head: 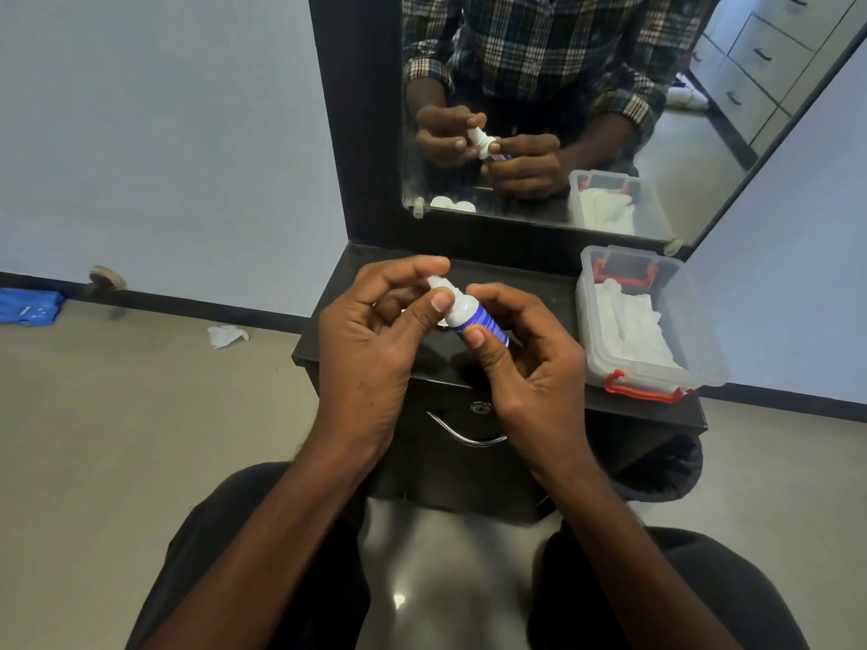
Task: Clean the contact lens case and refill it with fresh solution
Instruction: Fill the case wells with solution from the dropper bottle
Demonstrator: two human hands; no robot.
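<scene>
Both hands hold a small solution bottle above a dark dresser top, in front of a mirror.

The right hand [525,363] grasps the white bottle [474,316] by its blue-labelled body, thumb across the label and fingers curled behind it, so the bottle tilts with its tip up and to the left. The left hand [375,330] pinches the white cap [437,284] at that tip between thumb and forefinger. The contact lens case is hidden behind the hands on the dresser top [539,283]; only its reflection [452,204], two white round lids side by side, shows at the lower edge of the mirror [657,147]. Right of the hands, a clear plastic box [703,358] with red latches sits on the dresser and holds white tissues [633,330]. A crumpled tissue [227,336] lies on the floor to the left.
</scene>
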